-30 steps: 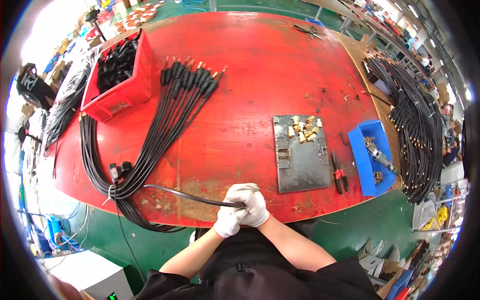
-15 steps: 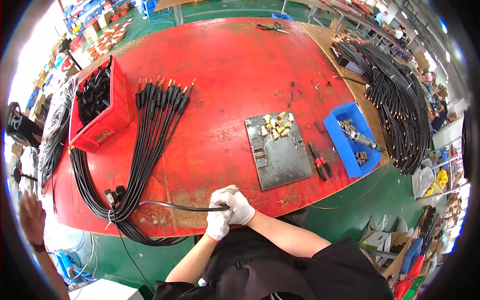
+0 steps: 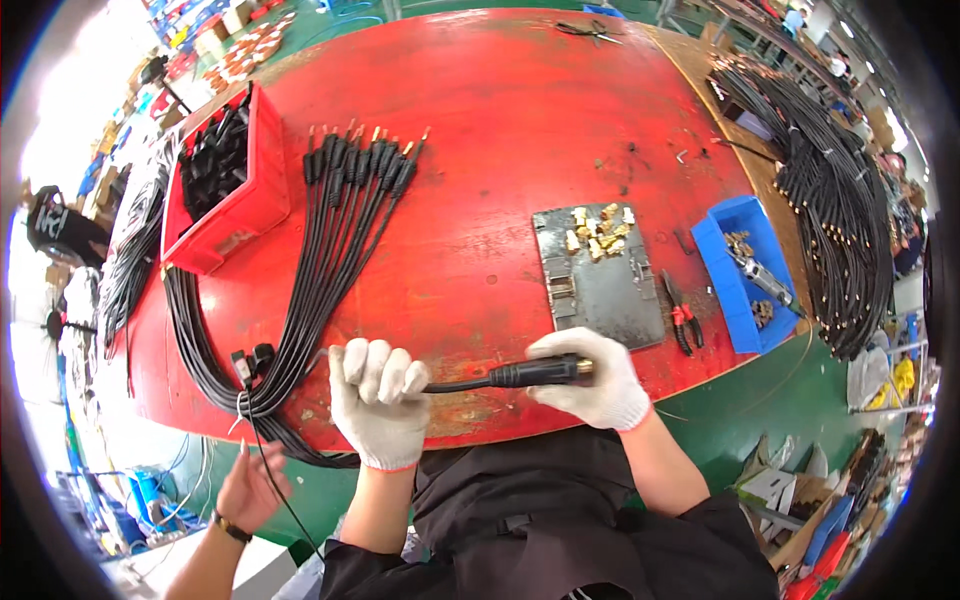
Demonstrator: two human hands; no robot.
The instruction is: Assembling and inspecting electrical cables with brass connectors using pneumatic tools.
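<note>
In a white glove, my left hand (image 3: 380, 410) is closed in a fist around a black cable (image 3: 460, 386) just above the table's near edge. The cable runs right into a thick black cable connector (image 3: 530, 374) with a ribbed sleeve. Gloved too, my right hand (image 3: 605, 385) grips the connector's far end between thumb and fingers. Left of my hands lies a bundle of black cables (image 3: 305, 300) with similar sleeves and brass-coloured tips. A metal plate (image 3: 610, 295) beyond my right hand carries several brass fittings (image 3: 600, 232).
A red bin (image 3: 225, 235) of black sleeves stands on the red table (image 3: 460, 250). Right of the plate lie red-handled pliers (image 3: 683, 315) and a blue bin (image 3: 730, 290). More cables (image 3: 835, 210) lie at the far right. Another person's bare hand (image 3: 250, 490) reaches in at lower left.
My hands, clasped together before, have moved apart, and the connector now shows between them. The other person's hand has moved right, toward the cable bundle. The whole view has shifted slightly.
</note>
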